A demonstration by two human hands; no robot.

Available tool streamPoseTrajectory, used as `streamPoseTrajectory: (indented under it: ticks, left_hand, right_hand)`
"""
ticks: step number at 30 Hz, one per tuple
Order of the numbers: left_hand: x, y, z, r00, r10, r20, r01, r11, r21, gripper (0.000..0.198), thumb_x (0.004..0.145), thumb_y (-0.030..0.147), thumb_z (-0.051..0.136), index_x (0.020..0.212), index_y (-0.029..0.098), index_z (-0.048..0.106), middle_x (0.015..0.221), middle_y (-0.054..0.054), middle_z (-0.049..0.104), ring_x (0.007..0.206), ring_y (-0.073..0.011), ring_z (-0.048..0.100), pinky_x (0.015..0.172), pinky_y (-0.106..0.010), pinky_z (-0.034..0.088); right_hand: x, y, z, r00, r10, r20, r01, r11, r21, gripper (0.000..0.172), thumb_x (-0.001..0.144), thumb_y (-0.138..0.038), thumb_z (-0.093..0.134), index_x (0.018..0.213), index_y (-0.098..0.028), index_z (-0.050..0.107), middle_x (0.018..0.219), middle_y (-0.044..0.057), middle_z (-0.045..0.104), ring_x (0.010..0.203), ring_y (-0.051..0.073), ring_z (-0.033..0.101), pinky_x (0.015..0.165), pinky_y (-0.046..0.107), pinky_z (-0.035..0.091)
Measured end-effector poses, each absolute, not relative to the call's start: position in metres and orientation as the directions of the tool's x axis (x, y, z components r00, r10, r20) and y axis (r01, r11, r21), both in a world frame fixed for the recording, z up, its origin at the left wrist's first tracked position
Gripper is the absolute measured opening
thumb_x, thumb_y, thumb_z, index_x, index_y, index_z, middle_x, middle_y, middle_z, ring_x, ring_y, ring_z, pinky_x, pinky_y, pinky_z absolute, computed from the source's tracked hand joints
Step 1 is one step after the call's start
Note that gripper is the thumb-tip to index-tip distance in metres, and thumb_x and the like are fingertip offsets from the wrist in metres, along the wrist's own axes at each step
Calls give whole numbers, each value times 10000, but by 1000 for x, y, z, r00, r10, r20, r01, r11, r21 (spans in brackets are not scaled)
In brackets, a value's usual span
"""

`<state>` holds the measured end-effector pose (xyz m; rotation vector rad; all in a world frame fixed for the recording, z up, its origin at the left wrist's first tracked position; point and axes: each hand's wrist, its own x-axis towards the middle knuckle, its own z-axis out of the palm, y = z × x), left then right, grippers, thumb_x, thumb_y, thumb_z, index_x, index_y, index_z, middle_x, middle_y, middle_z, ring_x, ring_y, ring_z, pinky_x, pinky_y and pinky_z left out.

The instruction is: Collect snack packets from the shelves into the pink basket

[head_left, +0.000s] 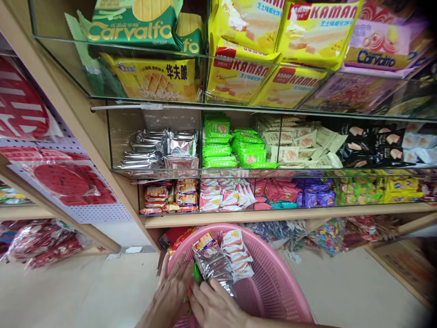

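Note:
A pink plastic basket sits in front of me, below the shelves. Inside it, my left hand and my right hand close in on green snack packets from both sides, covering most of them. The right fingers are curled, and the left fingers lie close together along the basket's left side. Beside the right fingers is a row of silver snack packets. To its right lies a row of white snack packets, and orange packets show at the far end.
A middle shelf holds silver packets, green packets and black packets. Below are smaller packs behind a clear front edge. Large yellow wafer bags overhang above. A wooden upright stands left; bagged goods lie under the shelf.

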<state>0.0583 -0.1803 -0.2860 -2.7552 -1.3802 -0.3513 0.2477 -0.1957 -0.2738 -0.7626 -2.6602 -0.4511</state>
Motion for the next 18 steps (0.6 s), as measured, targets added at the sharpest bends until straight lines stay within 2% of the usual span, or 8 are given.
streamPoseTrajectory:
  ticks: [3,5,7,10,14,18]
  left_hand:
    - [57,-179,-286,634,737,234,748,-661,52,758,672,106,518,1396,171,300,1306,-112,588,1245,-275,501,1124,-587,179]
    - [57,-179,-280,650,720,242,731,-680,60,707,734,232,570,1389,163,312,1298,-129,592,1237,-285,507,1122,-573,206]
    - [59,-178,-273,644,740,192,741,-666,85,705,723,339,621,1357,163,370,1283,-138,602,1228,-298,514,1116,-565,233]
    - [64,-177,-262,609,789,86,780,-615,117,699,664,349,666,1304,174,447,1273,-125,610,1219,-305,519,1108,-571,253]
    - [66,-175,-262,615,777,131,776,-626,71,694,658,376,656,1295,173,470,1266,-118,617,1197,-297,538,1125,-559,219]
    - [72,-175,-266,582,804,121,806,-590,42,657,669,374,629,1278,162,501,1257,-126,620,1220,-296,512,1139,-542,182]
  right_hand:
    - [254,-189,-257,-813,434,388,524,835,165,242,883,-266,465,1000,-105,603,986,74,638,779,182,500,686,326,378]
    - [259,-181,-247,-816,425,391,512,846,150,217,900,-235,447,1004,-124,602,1037,59,624,858,184,509,754,333,386]
    - [263,-170,-241,-816,419,399,512,844,161,234,921,-224,417,1046,-129,591,1169,59,585,1015,193,487,872,352,366]
    - [267,-157,-241,-806,435,401,533,829,170,299,946,-285,376,1094,-114,572,1245,79,548,1145,213,426,945,387,339]
    - [272,-152,-244,-795,488,362,562,816,135,340,953,-358,362,1092,-122,562,1200,97,568,1113,221,453,938,421,359]
    - [275,-154,-244,-780,521,348,587,801,118,255,946,-255,385,1092,-131,554,1184,96,572,1069,212,479,932,432,370]
